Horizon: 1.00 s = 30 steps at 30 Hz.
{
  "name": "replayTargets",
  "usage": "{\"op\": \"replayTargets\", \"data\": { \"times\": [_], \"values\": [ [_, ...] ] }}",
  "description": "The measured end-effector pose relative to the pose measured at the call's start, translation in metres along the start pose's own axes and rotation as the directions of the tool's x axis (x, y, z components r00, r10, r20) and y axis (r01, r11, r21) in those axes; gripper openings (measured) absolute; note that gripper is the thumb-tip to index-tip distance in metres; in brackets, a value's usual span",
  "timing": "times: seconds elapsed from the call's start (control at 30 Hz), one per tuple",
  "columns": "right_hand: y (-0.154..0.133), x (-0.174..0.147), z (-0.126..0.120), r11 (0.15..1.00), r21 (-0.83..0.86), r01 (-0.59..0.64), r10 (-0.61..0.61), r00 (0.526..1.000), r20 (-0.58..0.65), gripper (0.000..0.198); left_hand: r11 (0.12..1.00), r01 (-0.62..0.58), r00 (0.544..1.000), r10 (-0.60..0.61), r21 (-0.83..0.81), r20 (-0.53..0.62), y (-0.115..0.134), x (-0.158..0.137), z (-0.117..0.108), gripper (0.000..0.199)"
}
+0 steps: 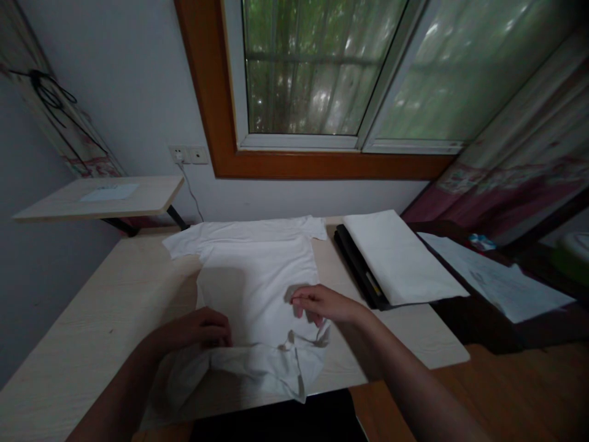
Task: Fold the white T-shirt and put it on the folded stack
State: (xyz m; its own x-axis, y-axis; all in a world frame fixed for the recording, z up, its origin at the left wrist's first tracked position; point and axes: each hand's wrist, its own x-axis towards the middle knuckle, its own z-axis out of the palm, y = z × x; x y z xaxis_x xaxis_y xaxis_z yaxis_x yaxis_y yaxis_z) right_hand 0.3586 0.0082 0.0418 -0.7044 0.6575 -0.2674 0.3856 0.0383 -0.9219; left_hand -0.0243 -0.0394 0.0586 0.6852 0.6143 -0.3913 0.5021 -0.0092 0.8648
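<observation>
A white T-shirt point(257, 276) lies spread on the pale wooden table, its sleeves toward the wall. Its lower part is rumpled and bunched close to the near edge. My left hand point(202, 329) rests at the shirt's lower left side, palm down, with loosely bent fingers; their tips are in shadow. Over the lower right side, my right hand point(317, 302) hovers just above the cloth. Its thumb and fingers are slightly curled and apart, with no cloth visibly gripped.
Right of the shirt, a white sheet point(405, 261) lies on a flat black object point(359, 270). A small raised shelf point(151, 195) holding a paper stands at the back left. Beyond the table's right side are more papers point(501, 279). The table's near edge point(340, 393) is close to me.
</observation>
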Motion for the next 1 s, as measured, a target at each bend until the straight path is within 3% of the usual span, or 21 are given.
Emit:
{"op": "replayTargets", "data": {
  "times": [0.03,0.1,0.2,0.33,0.5,0.63,0.77,0.83,0.9,1.0],
  "values": [
    [0.005,0.002,-0.001,0.991,-0.121,0.047,-0.061,0.992,-0.112,0.037,1.000,0.009,1.000,-0.010,-0.006,-0.016,-0.003,0.002,0.000,0.038],
    [0.017,0.007,-0.004,0.915,-0.390,0.106,-0.224,0.936,-0.271,0.027,0.997,-0.005,0.987,0.017,0.072,-0.162,-0.013,0.009,0.000,0.038],
    [0.030,0.010,-0.010,0.753,-0.655,0.057,-0.360,0.869,-0.339,0.019,0.939,0.007,0.888,0.152,0.344,-0.434,-0.034,0.019,-0.005,0.033],
    [0.039,0.011,-0.020,0.623,-0.775,-0.102,-0.344,0.855,-0.389,0.035,0.782,0.140,0.786,0.285,0.607,-0.549,-0.053,0.029,-0.009,0.033],
    [0.051,0.025,-0.033,0.563,-0.798,-0.216,-0.330,0.826,-0.456,0.040,0.653,0.244,0.715,0.378,0.717,-0.588,-0.062,0.042,-0.010,0.038],
    [0.056,0.043,-0.041,0.583,-0.785,-0.211,-0.378,0.784,-0.492,0.038,0.598,0.280,0.694,0.414,0.751,-0.589,-0.068,0.056,-0.015,0.043],
    [0.041,0.053,-0.041,0.637,-0.766,-0.087,-0.459,0.756,-0.467,0.033,0.564,0.307,0.681,0.432,0.767,-0.591,-0.073,0.066,-0.024,0.042],
    [0.030,0.053,-0.036,0.701,-0.712,0.031,-0.444,0.800,-0.403,0.025,0.550,0.314,0.679,0.440,0.774,-0.588,-0.076,0.067,-0.027,0.044],
    [0.021,0.049,-0.030,0.795,-0.587,0.151,-0.372,0.886,-0.276,0.020,0.542,0.314,0.678,0.447,0.780,-0.584,-0.080,0.066,-0.030,0.045],
    [0.015,0.041,-0.020,0.922,-0.329,0.205,-0.247,0.965,-0.088,0.034,0.536,0.299,0.683,0.457,0.789,-0.570,-0.087,0.064,-0.033,0.046]
  ]
}}
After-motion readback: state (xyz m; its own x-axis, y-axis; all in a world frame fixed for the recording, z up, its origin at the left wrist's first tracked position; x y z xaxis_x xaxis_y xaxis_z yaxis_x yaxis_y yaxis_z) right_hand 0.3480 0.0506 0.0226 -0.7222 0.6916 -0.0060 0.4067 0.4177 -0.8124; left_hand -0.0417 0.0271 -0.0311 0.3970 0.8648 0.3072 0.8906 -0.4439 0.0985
